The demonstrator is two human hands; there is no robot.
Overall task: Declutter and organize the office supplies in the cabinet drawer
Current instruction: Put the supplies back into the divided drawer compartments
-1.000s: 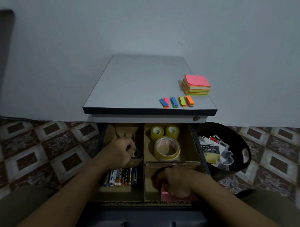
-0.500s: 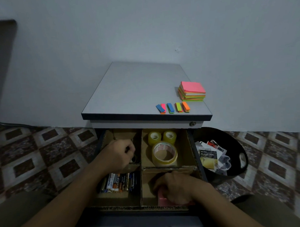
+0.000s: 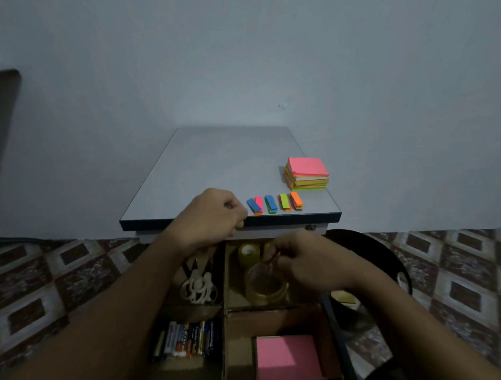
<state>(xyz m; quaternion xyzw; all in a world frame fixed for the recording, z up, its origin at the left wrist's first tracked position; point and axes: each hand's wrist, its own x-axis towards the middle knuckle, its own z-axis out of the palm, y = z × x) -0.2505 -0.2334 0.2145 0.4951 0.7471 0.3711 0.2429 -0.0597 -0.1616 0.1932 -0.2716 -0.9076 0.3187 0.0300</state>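
My left hand [image 3: 213, 216] hovers curled at the cabinet top [image 3: 214, 168] edge, contents unclear, while my right hand [image 3: 308, 261] pinches a thin reddish strip [image 3: 272, 258] above the tape rolls [image 3: 265, 286] in the drawer [image 3: 239, 349]; it looks light and floppy, best held by one end.

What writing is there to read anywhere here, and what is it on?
No text is legible.
The row of cylindrical printed batteries: lettering too blurred to read.
The pink square sticky-note pad, the multicoloured note stack and the coloured paper flags: blank.
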